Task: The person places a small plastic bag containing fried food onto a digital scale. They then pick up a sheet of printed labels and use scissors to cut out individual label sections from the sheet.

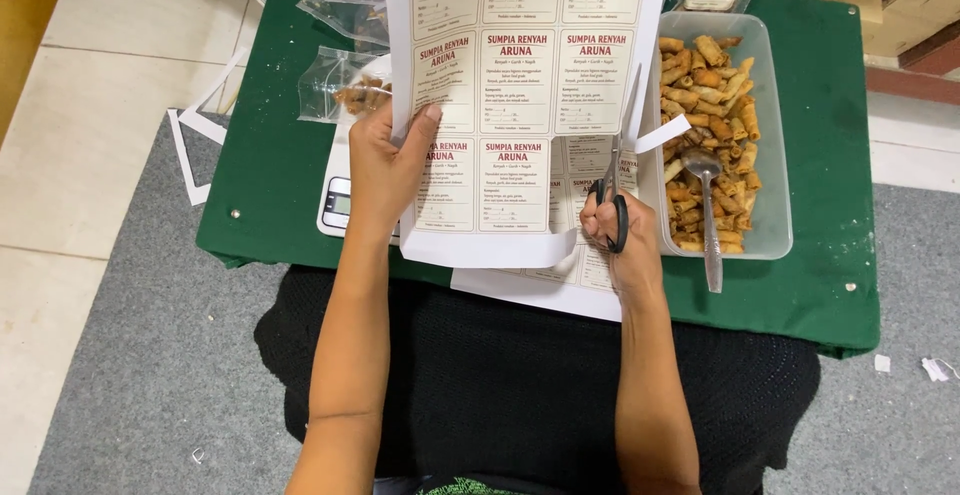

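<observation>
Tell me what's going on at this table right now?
A person seated at a green table is cutting a sheet of printed labels. The left hand holds the sheet up by its left edge; the right hand works scissors up along its right side, where a thin strip curls away. More label sheets lie underneath. To the right sits a clear tub of fried rolls with a spoon in it. Plastic bags lie to the left.

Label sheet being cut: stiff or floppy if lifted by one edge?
Probably floppy: the label sheet is thin paper, and its cut bottom margin already curls. Likely light, since the left hand pinches one edge while the right hand works the scissors.
</observation>
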